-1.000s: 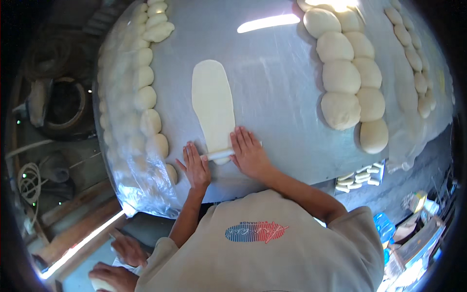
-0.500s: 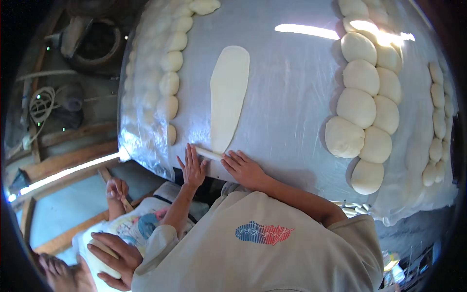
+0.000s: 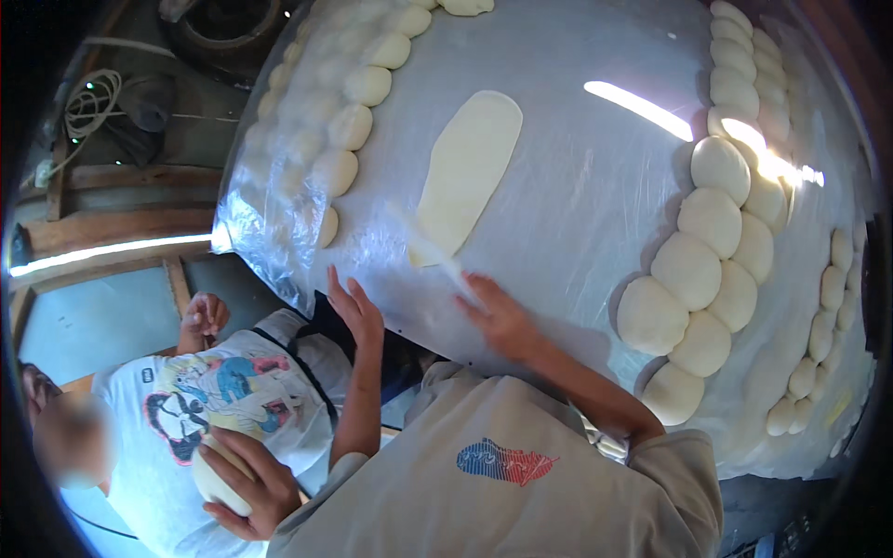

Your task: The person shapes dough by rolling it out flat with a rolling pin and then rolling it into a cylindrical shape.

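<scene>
My left hand (image 3: 358,312) is raised near the table's near edge, fingers apart and holding nothing. My right hand (image 3: 502,321), blurred by motion, grips one end of a pale rolling pin (image 3: 431,246), which slants up-left over the narrow end of a flattened, elongated dough sheet (image 3: 470,167). The sheet lies on a metal table (image 3: 567,205). At the lower left, another person's hand (image 3: 256,488) holds a pale dough lump (image 3: 214,479).
Dough balls (image 3: 367,84) line the left side, mostly under clear plastic (image 3: 270,214). More dough balls (image 3: 684,270) and smaller pieces (image 3: 823,330) are at the right. A co-worker in a printed white shirt (image 3: 139,493) is at lower left. Coiled hose (image 3: 93,102) lies beyond the table.
My left hand has left the rolling pin and opened. The pin has swung from crosswise to slanting, with my right hand still on it. The view has turned, shifting the table up and right.
</scene>
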A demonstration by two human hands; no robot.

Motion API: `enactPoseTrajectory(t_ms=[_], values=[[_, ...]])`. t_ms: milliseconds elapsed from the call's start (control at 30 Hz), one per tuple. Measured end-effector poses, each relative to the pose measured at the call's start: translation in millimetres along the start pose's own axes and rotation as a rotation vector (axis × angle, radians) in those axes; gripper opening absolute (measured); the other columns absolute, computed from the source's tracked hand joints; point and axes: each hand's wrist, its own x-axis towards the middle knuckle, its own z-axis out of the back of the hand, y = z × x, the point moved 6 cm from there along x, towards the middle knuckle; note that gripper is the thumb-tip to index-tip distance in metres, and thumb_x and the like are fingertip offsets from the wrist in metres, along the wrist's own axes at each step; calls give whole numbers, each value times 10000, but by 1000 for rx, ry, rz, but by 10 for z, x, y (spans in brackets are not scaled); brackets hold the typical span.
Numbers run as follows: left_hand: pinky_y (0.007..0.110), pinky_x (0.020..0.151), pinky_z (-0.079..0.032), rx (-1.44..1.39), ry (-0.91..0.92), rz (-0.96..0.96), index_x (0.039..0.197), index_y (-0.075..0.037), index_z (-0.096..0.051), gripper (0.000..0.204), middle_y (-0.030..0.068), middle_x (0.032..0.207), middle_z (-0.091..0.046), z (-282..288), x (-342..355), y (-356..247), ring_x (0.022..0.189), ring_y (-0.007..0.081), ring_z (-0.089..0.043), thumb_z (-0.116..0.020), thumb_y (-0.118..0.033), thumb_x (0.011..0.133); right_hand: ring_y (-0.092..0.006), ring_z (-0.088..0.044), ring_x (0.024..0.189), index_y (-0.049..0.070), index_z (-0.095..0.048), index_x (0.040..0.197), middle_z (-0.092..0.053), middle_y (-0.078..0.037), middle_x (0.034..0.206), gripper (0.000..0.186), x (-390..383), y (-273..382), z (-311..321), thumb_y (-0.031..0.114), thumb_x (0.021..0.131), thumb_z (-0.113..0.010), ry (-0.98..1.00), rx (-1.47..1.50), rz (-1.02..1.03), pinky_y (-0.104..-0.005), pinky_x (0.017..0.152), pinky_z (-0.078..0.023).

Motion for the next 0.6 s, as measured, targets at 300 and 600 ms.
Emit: enactPoseTrajectory(t_ms=[300,600], values=[[673,1077,-83,76,90,-390,1439,-21,-312,609,172,1499,-317,-1272,1590,-1768,1411,324,-243,-355,-432,992,-390,-394,1312,-5,-368,1390,-342,-273,1436,598,890,-657,658,121,842,-572,93,-604,74,-510,1106,-291],[743,1029,-68,422,286,-256,1423,-73,-350,560,202,1488,-309,-1206,1116,-887,1383,365,-283,-387,-410,978,-404,-314,1364,-89,-310,1386,-339,-289,1432,595,460,-597,145,163,893,-528,-12,-629,-274,-541,1119,-235]])
